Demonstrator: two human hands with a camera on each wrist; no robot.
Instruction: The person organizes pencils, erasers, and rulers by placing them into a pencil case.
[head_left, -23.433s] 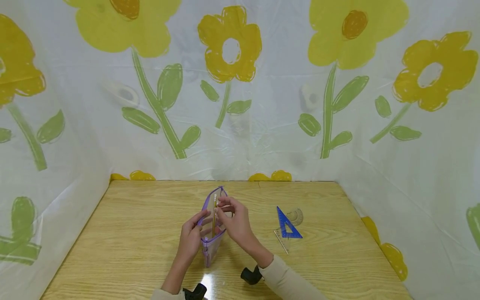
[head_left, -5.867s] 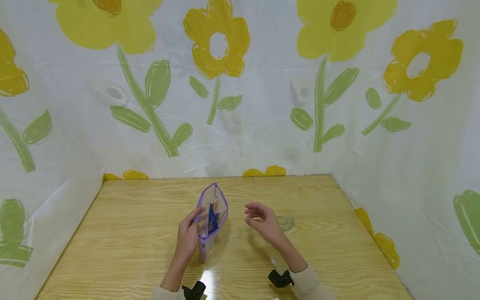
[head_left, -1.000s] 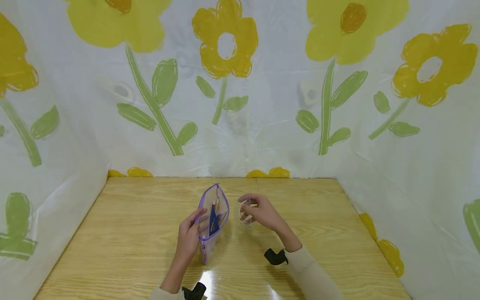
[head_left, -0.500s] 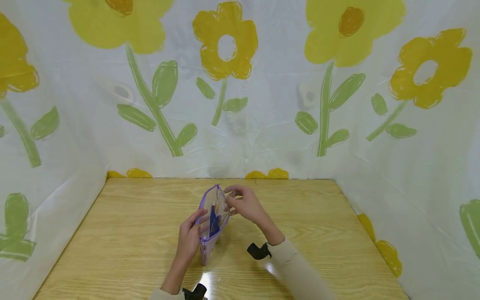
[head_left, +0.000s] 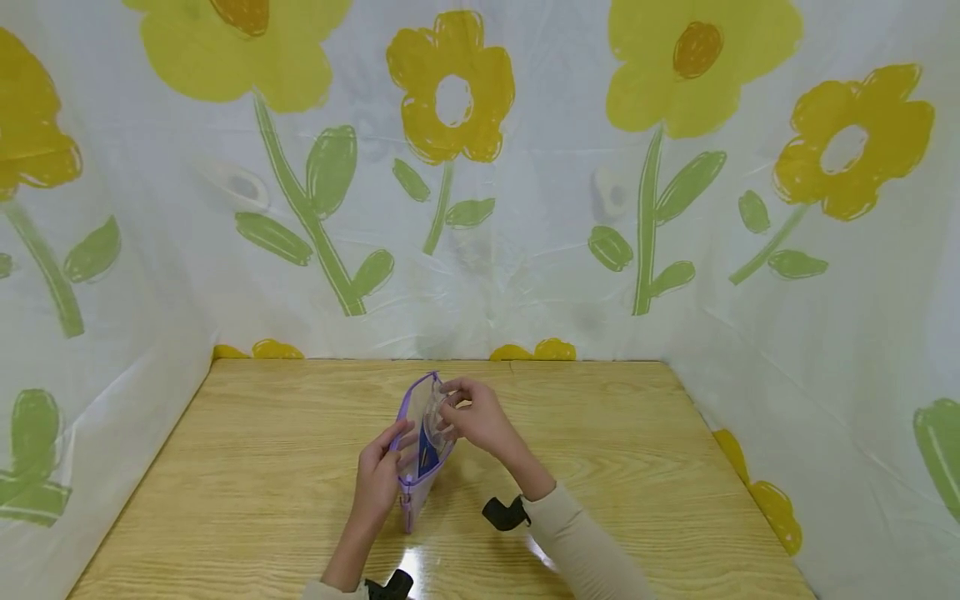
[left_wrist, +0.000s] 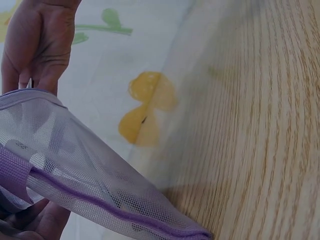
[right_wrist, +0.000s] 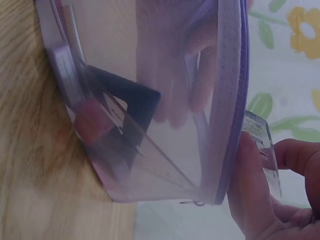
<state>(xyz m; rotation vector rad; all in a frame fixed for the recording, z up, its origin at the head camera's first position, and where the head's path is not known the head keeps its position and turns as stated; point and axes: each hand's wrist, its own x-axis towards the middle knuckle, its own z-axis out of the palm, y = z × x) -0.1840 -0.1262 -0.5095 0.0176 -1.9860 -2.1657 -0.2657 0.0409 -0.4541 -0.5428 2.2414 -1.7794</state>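
Note:
My left hand (head_left: 377,475) grips the near left side of a see-through mesh pencil case (head_left: 417,504) with purple trim, its zipped mouth spread wide. With thumb and fingers, my right hand (head_left: 483,423) pinches a clear plastic protractor (right_wrist: 257,129) at that mouth, its lower part dipping between the sides. Through the mesh in the right wrist view show a dark blue set square (right_wrist: 147,102), a clear set square (right_wrist: 167,175), a reddish block (right_wrist: 93,121) and a pale sleeved block (right_wrist: 65,70). In the left wrist view the mesh side (left_wrist: 100,165) covers most of my left hand.
The wooden table (head_left: 637,467) stretches to both sides of the pencil case. White cloth walls (head_left: 525,275) with printed yellow flowers enclose it at the back and sides. Black wrist cameras (head_left: 504,513) sit by both cuffs.
Earlier the blue set square, clear set square and protractor lay on the table at right; the set squares are now inside the case. My right hand has brought the protractor left into its mouth.

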